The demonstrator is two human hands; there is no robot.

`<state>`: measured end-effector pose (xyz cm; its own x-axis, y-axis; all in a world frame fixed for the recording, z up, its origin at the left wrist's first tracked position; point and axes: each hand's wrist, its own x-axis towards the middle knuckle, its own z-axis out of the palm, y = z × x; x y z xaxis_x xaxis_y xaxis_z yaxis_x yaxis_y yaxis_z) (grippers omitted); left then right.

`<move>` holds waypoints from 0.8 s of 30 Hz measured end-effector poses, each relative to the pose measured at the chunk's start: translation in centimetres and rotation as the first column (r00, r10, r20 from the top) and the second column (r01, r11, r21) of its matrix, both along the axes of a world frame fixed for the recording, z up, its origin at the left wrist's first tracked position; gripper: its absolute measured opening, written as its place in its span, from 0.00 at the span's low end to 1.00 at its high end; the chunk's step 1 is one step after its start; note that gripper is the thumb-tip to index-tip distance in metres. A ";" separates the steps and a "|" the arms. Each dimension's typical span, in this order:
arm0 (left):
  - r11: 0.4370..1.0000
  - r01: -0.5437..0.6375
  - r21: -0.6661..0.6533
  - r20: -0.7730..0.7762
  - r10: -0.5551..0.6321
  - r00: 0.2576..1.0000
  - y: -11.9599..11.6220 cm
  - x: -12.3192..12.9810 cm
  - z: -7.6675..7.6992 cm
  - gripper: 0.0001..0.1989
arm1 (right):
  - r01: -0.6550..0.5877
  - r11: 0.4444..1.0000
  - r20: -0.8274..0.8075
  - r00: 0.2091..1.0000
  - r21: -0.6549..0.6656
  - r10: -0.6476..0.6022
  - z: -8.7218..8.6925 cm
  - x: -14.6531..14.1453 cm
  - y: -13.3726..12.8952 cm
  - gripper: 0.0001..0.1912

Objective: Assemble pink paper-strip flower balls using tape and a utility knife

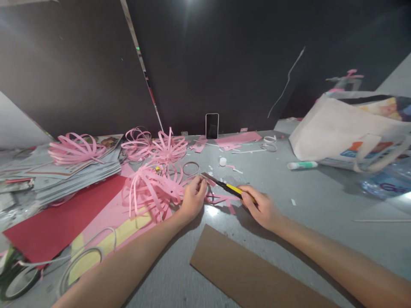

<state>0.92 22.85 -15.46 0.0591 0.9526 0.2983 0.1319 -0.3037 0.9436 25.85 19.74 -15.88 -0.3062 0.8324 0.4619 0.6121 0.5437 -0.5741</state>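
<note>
My right hand [259,206] is closed around the yellow-and-black handles of a pair of scissors [231,188]. Their dark blades point left, with the tip at the fingers of my left hand [193,196]. That left hand is pinched shut on a pink paper strip [175,191], partly hidden by the fingers. Left of it spreads a tangled bunch of pink strips [147,184]. Loose pink cuttings [230,206] lie on the grey table between the two hands.
Looped pink paper balls [76,149] sit on stacked papers at left, beside red card [67,214]. A brown cardboard piece [250,273] lies in front. A phone [212,126] leans on the dark wall. At right are a glue stick [302,165] and a white bag [340,132].
</note>
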 end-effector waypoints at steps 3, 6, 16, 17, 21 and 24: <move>1.000 -0.006 0.013 -0.025 0.006 1.000 -0.1 0.0 0.1 0.15 | -0.007 1.000 -0.004 1.000 -0.001 0.007 0.2 0.0 0.0 0.17; 1.000 0.012 -0.004 -0.021 -0.012 1.000 -0.2 0.0 0.2 0.16 | -0.018 1.000 0.007 1.000 -0.005 0.018 0.4 -0.1 0.0 0.17; 0.999 -0.049 0.024 -0.065 0.050 0.997 0.1 -0.1 0.2 0.15 | 0.002 1.000 0.030 1.000 -0.021 -0.001 0.4 0.0 0.3 0.18; 0.998 -0.053 0.024 -0.069 0.055 0.996 0.1 -0.1 0.2 0.15 | 0.006 1.000 0.031 1.000 -0.020 -0.005 0.3 0.0 0.3 0.19; 0.999 -0.032 0.017 -0.073 0.033 0.997 0.1 -0.1 -0.1 0.15 | 0.016 1.000 0.038 0.999 -0.004 -0.016 0.0 0.0 0.5 0.20; 1.000 0.003 0.006 -0.068 -0.003 0.998 0.0 0.0 -0.2 0.16 | 0.016 1.000 0.045 0.999 0.009 -0.017 -0.1 0.0 0.6 0.19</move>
<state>0.88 22.87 -15.71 0.0819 0.9506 0.2993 0.1944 -0.3098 0.9307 25.88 20.30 -15.98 -0.3129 0.8336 0.4552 0.6463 0.5381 -0.5411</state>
